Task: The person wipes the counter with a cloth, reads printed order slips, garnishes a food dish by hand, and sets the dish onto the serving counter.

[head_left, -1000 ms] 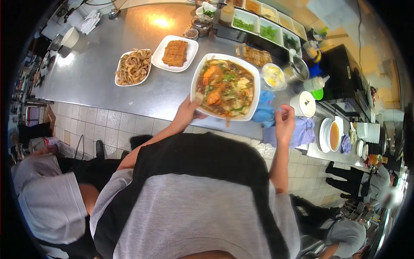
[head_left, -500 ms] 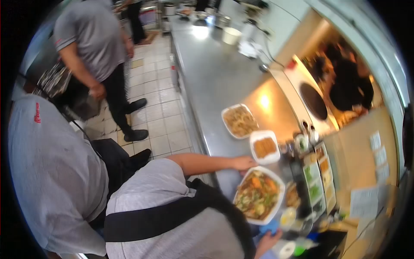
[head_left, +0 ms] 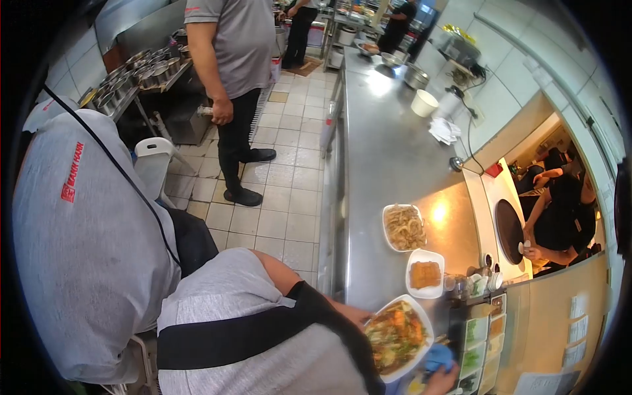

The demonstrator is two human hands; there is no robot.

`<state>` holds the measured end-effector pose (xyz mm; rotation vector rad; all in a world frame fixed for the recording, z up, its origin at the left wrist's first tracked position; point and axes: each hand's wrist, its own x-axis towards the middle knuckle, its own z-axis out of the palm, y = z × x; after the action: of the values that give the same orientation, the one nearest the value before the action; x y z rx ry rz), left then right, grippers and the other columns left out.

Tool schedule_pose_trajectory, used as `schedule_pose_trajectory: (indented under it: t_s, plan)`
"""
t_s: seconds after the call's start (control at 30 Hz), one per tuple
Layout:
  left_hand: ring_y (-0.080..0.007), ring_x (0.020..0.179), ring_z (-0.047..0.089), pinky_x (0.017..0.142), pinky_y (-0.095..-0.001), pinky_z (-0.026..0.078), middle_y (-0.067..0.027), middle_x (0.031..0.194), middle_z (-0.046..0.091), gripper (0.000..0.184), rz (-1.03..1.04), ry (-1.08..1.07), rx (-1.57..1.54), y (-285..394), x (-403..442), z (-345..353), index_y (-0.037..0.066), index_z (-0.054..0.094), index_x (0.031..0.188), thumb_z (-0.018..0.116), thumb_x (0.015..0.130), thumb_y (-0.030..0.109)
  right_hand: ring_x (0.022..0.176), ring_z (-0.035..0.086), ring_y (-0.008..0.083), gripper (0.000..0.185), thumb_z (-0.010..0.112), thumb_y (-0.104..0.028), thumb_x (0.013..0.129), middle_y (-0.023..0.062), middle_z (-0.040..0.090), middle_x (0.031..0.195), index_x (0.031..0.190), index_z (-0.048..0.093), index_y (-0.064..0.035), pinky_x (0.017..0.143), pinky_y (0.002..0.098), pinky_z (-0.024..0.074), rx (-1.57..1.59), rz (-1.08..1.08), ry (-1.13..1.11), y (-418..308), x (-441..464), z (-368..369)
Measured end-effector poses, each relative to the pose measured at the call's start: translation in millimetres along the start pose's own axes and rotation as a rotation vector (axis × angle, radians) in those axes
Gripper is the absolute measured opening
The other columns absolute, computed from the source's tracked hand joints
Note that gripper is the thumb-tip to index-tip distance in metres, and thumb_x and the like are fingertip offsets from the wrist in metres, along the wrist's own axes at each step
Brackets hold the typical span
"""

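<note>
A white square bowl [head_left: 428, 322] full of mixed stir-fried vegetables with orange pieces sits at the near part of the steel counter. My left hand [head_left: 359, 316] grips its left rim; the fingertips are partly hidden by the bowl. At the lower right side of the bowl, my right hand [head_left: 442, 380] holds a bunched blue cloth [head_left: 439, 357] close to the rim. Just beyond stands a white dish [head_left: 426, 291] with golden-brown fried pieces. Farther along is another white dish [head_left: 404, 228] holding pale brown food rings or strips.
Garnish containers [head_left: 475, 336] line the counter's right side, near small jars [head_left: 477, 284]. A person [head_left: 566, 210] reaches through the serving hatch beside a round dark tray [head_left: 509, 232]. Co-workers [head_left: 237, 39] stand to the left on the tiled floor [head_left: 289, 217]. A white tub [head_left: 424, 103] is farther back.
My view has turned, so the counter and dishes sit differently in it. My right hand and the blue cloth have shifted along the bowl's right side. My left hand stays at the rim.
</note>
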<state>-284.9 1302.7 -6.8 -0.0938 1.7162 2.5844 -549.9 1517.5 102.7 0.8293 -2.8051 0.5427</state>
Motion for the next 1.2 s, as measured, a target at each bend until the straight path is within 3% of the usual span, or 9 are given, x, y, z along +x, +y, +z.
schedule_pose_trajectory:
  t_s: [0.07,0.17,0.27,0.4,0.5,0.63,0.67,0.77,1.2]
  plan:
    - [-0.0106,0.081,0.058,0.065,-0.0289,0.050,-0.0080,0.096,0.060,0.061,-0.089,0.095,0.094,12.3,-4.4,2.0,0.006,0.030,0.135,0.056,0.080,0.009,0.105,0.055,0.0419,0.050,0.060,-0.032,0.084,0.0260,0.058,0.115,0.121,0.055,0.0016,0.091,0.0441,0.0415,-0.007,0.040,0.112,-6.2,-4.8,-28.5]
    - [-0.0174,0.079,0.062,0.067,-0.0331,0.050,-0.0116,0.094,0.063,0.051,-0.183,0.194,0.343,35.5,-11.9,-5.9,0.004,0.040,0.129,0.053,0.082,0.016,0.106,0.053,0.0454,0.057,0.062,-0.032,0.080,0.0301,0.056,0.116,0.125,0.051,0.0006,0.093,0.0473,0.0407,0.100,0.100,0.220,13.1,-3.8,-31.1]
    - [-0.0288,0.083,0.063,0.074,-0.0393,0.050,-0.0174,0.097,0.064,0.045,-0.089,0.321,0.626,31.5,-13.2,-19.2,0.002,0.047,0.124,0.046,0.087,0.027,0.093,0.059,0.0383,0.031,0.054,-0.003,0.077,0.0205,0.062,0.103,0.107,0.058,-0.0003,0.083,0.0403,0.0450,0.296,-0.143,0.035,3.9,2.7,-9.5]
    - [-0.0397,0.090,0.061,0.082,-0.0457,0.047,-0.0231,0.102,0.062,0.047,-0.019,0.542,0.731,12.2,-11.9,-23.3,0.004,0.047,0.126,0.036,0.094,0.036,0.093,0.060,0.0274,0.031,0.053,-0.003,0.080,0.0175,0.065,0.099,0.109,0.060,0.0005,0.087,0.0357,0.0449,-0.065,-0.206,-0.354,36.3,15.0,72.1]
    - [-0.0398,0.088,0.060,0.080,-0.0455,0.048,-0.0246,0.097,0.062,0.047,0.010,0.511,0.767,15.2,-9.4,-30.1,0.006,0.048,0.125,0.033,0.097,0.041,0.097,0.058,0.0217,0.029,0.052,-0.009,0.087,0.0110,0.065,0.104,0.113,0.060,0.0006,0.089,0.0355,0.0443,0.545,-0.008,-0.929,-20.6,13.5,63.7]
    - [-0.0388,0.074,0.061,0.071,-0.0469,0.049,-0.0262,0.086,0.061,0.041,-0.095,0.465,0.847,16.6,7.8,-41.5,0.002,0.053,0.117,0.039,0.097,0.036,0.100,0.057,0.0177,0.033,0.042,-0.024,0.096,0.0088,0.063,0.110,0.113,0.061,-0.0018,0.087,0.0357,0.0455,0.941,0.235,-0.909,-26.7,36.0,114.2]
    - [-0.0369,0.072,0.061,0.067,-0.0457,0.049,-0.0244,0.084,0.062,0.039,0.008,0.483,0.968,-21.3,26.0,-63.1,0.002,0.054,0.114,0.040,0.097,0.035,0.091,0.060,0.0175,0.031,0.043,-0.024,0.096,0.0079,0.065,0.103,0.108,0.063,-0.0027,0.080,0.0347,0.0489,0.941,0.026,-1.069,-29.2,53.2,123.8]
    - [-0.0257,0.074,0.062,0.073,-0.0367,0.050,-0.0157,0.083,0.064,0.041,-0.082,0.495,0.755,23.1,16.4,-43.0,0.000,0.059,0.108,0.038,0.099,0.034,0.083,0.062,0.0115,0.026,0.055,-0.005,0.086,0.0072,0.066,0.098,0.111,0.062,-0.0010,0.073,0.0270,0.0509,1.037,0.137,-1.097,-55.9,58.5,119.4]
    - [-0.0228,0.083,0.060,0.080,-0.0330,0.046,-0.0165,0.089,0.064,0.041,-0.084,0.515,0.588,21.9,9.0,-34.3,0.003,0.058,0.115,0.041,0.097,0.036,0.084,0.061,0.0153,0.031,0.055,-0.008,0.080,0.0096,0.069,0.097,0.110,0.065,-0.0042,0.081,0.0304,0.0476,0.398,-0.293,-0.912,-4.9,36.5,69.3]
